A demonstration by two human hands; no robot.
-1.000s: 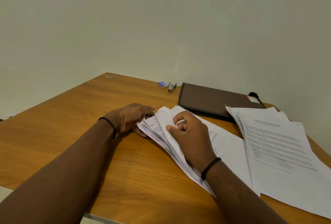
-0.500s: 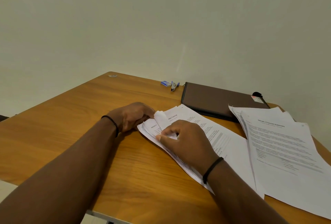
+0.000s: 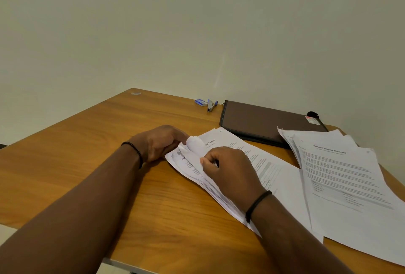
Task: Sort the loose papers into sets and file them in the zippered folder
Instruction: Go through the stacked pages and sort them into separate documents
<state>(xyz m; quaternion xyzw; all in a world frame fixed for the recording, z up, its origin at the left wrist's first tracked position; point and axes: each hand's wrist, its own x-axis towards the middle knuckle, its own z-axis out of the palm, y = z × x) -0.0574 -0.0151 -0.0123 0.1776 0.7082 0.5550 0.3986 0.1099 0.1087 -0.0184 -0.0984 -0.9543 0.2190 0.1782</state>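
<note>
A stack of printed white papers (image 3: 271,177) lies on the wooden table (image 3: 87,153) in front of me. My left hand (image 3: 162,142) holds the stack's near-left corner, fingers curled at its edge. My right hand (image 3: 230,170) pinches the curled-back corners of the top sheets between thumb and fingers. A second pile of papers (image 3: 346,183) headed "Sample Financial Statement" lies to the right, overlapping the first. The brown zippered folder (image 3: 263,120) lies zipped up at the back, partly under the right pile.
A small blue staple box (image 3: 201,102) and a blue stapler (image 3: 211,105) sit at the table's far edge, left of the folder. A plain wall stands close behind the table. The table's near edge runs below my forearms.
The fanned, lifted sheets have dropped flatter onto the stack. My right hand has slid toward the left corner, where it now curls only the top corners back. The left hand stays put.
</note>
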